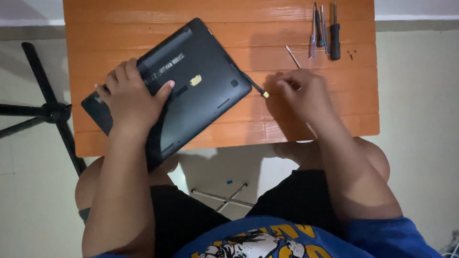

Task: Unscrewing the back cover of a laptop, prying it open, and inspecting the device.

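Lying upside down on the orange slatted wooden table (306,122), the black plastic laptop (191,81) is pressed flat by the left hand (131,95), palm open. Just right of the laptop, the right hand (299,93) pinches something small; what cannot be told. The tiny dark screws (352,54) far right of the laptop could be scattered by a careless sweep.

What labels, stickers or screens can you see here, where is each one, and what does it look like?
Printed label: on the upturned underside of the black laptop, near its far edge; a long narrow strip of pale markings.
Yellow sticker: mid-underside, just past the left hand; small, roughly rectangular.
No screen or package shows.
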